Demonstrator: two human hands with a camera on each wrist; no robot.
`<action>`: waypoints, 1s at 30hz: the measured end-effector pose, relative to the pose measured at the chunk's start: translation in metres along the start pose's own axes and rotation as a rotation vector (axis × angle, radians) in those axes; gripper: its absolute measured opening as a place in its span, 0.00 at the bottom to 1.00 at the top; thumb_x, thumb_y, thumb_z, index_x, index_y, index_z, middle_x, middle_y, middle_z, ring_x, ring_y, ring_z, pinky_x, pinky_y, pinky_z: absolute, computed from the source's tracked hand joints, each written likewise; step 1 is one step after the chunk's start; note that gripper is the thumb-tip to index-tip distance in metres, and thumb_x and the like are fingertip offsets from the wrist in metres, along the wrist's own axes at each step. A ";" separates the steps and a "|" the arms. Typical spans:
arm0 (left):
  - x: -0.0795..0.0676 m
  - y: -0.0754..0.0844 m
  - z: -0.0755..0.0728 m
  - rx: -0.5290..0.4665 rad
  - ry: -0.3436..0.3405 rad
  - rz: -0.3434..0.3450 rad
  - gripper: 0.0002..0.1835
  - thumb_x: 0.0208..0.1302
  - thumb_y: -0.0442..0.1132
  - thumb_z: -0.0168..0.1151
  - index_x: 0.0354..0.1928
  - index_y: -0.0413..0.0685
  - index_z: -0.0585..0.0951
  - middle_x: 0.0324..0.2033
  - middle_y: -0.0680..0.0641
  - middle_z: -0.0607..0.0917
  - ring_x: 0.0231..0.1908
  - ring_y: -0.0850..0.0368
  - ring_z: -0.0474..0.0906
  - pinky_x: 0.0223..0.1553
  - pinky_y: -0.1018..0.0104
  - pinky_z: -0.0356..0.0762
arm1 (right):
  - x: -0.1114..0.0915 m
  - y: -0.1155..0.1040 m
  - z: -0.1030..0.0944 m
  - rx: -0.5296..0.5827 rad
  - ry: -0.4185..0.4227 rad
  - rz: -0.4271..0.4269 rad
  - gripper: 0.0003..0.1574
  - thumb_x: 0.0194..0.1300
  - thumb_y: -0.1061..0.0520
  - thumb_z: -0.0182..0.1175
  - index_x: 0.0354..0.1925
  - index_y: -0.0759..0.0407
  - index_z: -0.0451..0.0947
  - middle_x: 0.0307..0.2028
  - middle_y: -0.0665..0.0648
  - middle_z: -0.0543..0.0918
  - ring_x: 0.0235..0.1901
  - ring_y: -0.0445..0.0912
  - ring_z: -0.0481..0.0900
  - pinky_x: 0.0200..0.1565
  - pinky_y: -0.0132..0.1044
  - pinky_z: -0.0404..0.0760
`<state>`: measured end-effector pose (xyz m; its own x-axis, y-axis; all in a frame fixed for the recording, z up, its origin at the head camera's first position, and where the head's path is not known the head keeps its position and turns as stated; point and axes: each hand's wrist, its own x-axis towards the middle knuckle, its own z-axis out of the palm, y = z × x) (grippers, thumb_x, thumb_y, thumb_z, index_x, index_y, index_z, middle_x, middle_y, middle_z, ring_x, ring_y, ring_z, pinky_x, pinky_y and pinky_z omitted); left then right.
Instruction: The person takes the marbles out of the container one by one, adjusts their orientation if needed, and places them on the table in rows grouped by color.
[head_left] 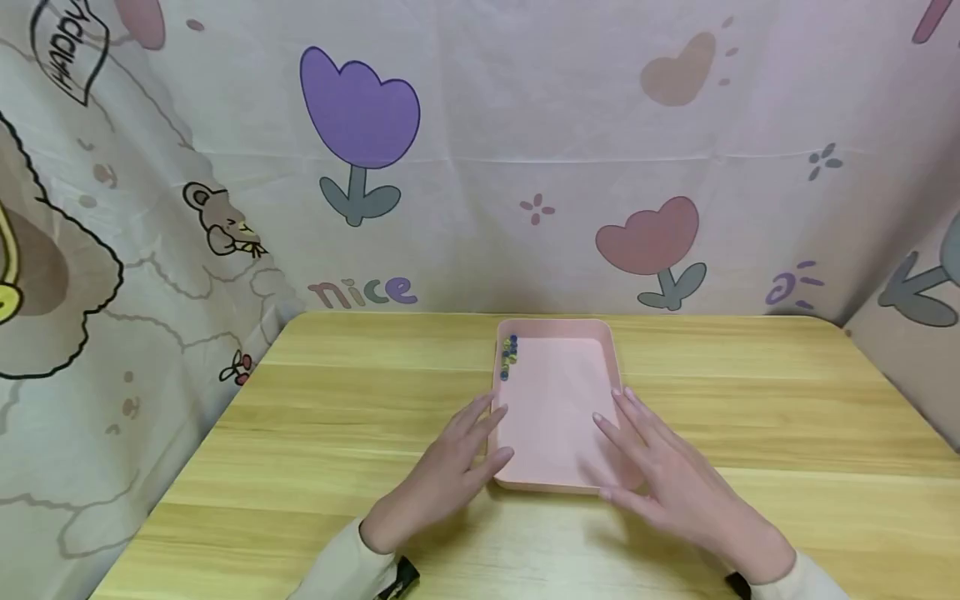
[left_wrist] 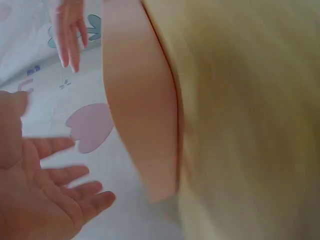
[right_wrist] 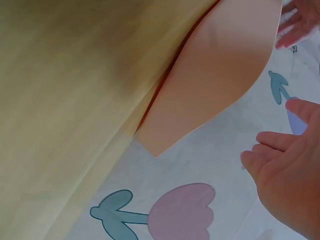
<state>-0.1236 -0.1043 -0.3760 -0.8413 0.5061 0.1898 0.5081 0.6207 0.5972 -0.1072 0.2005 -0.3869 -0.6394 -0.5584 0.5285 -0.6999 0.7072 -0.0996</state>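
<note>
A shallow pink tray (head_left: 558,417) lies lengthwise on the table. Along its far left inner side sits a small cluster of blue and yellow beads or marbles (head_left: 509,357). My left hand (head_left: 453,467) is by the tray's left side, fingers spread and fingertips right at the rim. On the opposite side, my right hand (head_left: 667,475) spreads its fingers over the right rim near the front corner. Both palms face inward with nothing held. In the left wrist view the tray's outer wall (left_wrist: 142,100) shows beyond the relaxed fingers (left_wrist: 70,175).
The wooden table (head_left: 337,417) extends on both sides of the tray. A printed cloth (head_left: 487,100) with tulips and small drawings hangs behind the table's far edge and along its left and right sides.
</note>
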 end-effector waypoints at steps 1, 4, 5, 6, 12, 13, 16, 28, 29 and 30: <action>0.001 -0.001 0.002 -0.064 0.009 -0.040 0.33 0.73 0.54 0.49 0.72 0.42 0.62 0.73 0.40 0.55 0.71 0.41 0.50 0.66 0.38 0.55 | 0.000 0.000 0.000 0.018 -0.003 0.009 0.44 0.64 0.31 0.56 0.68 0.55 0.67 0.68 0.68 0.62 0.68 0.59 0.58 0.69 0.37 0.57; 0.007 -0.004 0.006 -0.233 0.043 -0.140 0.34 0.72 0.49 0.53 0.73 0.39 0.58 0.70 0.35 0.58 0.67 0.37 0.56 0.63 0.38 0.61 | 0.000 0.000 0.000 0.055 0.003 0.027 0.42 0.64 0.34 0.58 0.67 0.56 0.68 0.66 0.67 0.65 0.63 0.61 0.65 0.56 0.50 0.77; 0.009 -0.005 0.007 -0.280 0.056 -0.172 0.34 0.72 0.46 0.54 0.72 0.37 0.57 0.69 0.33 0.58 0.66 0.36 0.58 0.62 0.38 0.63 | 0.000 0.001 0.000 0.063 0.009 0.029 0.41 0.65 0.35 0.58 0.67 0.56 0.68 0.66 0.66 0.66 0.61 0.61 0.68 0.49 0.54 0.80; 0.011 -0.006 0.007 -0.323 0.073 -0.199 0.34 0.71 0.44 0.54 0.72 0.34 0.57 0.68 0.32 0.60 0.65 0.35 0.60 0.61 0.39 0.65 | 0.000 0.001 0.001 0.075 0.016 0.031 0.40 0.66 0.36 0.57 0.66 0.57 0.68 0.65 0.66 0.67 0.59 0.61 0.70 0.45 0.55 0.82; 0.022 -0.018 0.014 -0.699 0.135 -0.389 0.32 0.69 0.36 0.55 0.69 0.27 0.57 0.66 0.29 0.63 0.63 0.33 0.62 0.61 0.45 0.68 | 0.004 0.001 0.000 0.159 0.065 0.101 0.36 0.60 0.52 0.68 0.63 0.62 0.71 0.59 0.63 0.74 0.54 0.58 0.75 0.49 0.55 0.79; 0.023 -0.021 0.015 -0.772 0.139 -0.418 0.33 0.68 0.35 0.55 0.69 0.27 0.57 0.66 0.29 0.62 0.64 0.34 0.60 0.62 0.46 0.68 | 0.006 0.001 0.000 0.179 0.067 0.119 0.36 0.57 0.56 0.69 0.62 0.63 0.71 0.58 0.63 0.75 0.55 0.59 0.75 0.50 0.56 0.78; 0.025 -0.026 0.019 -0.908 0.148 -0.479 0.34 0.67 0.34 0.56 0.69 0.27 0.55 0.66 0.29 0.61 0.65 0.35 0.59 0.63 0.49 0.67 | 0.009 0.003 0.000 0.228 0.055 0.191 0.35 0.54 0.62 0.69 0.61 0.65 0.72 0.54 0.62 0.78 0.52 0.58 0.77 0.49 0.55 0.79; 0.027 -0.030 0.023 -0.963 0.184 -0.523 0.28 0.66 0.32 0.56 0.65 0.27 0.63 0.63 0.30 0.65 0.61 0.39 0.66 0.56 0.55 0.75 | 0.021 0.023 -0.007 0.611 -0.100 0.537 0.26 0.65 0.64 0.61 0.59 0.73 0.72 0.43 0.60 0.83 0.43 0.50 0.81 0.46 0.34 0.82; 0.027 -0.031 0.023 -0.961 0.187 -0.527 0.27 0.66 0.31 0.57 0.64 0.27 0.64 0.63 0.30 0.66 0.60 0.39 0.66 0.55 0.55 0.76 | 0.022 0.024 -0.007 0.619 -0.112 0.548 0.26 0.64 0.64 0.61 0.59 0.73 0.72 0.42 0.59 0.83 0.43 0.50 0.81 0.46 0.33 0.82; 0.026 -0.032 0.024 -0.956 0.190 -0.525 0.27 0.66 0.31 0.57 0.64 0.27 0.64 0.63 0.30 0.66 0.60 0.40 0.66 0.55 0.55 0.77 | 0.024 0.026 -0.007 0.628 -0.125 0.558 0.27 0.64 0.64 0.62 0.59 0.73 0.72 0.42 0.59 0.83 0.44 0.50 0.81 0.46 0.32 0.82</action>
<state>-0.1576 -0.0966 -0.4085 -0.9667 0.1647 -0.1959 -0.2032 -0.0288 0.9787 -0.1385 0.2086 -0.3712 -0.9482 -0.2689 0.1692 -0.2942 0.5420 -0.7872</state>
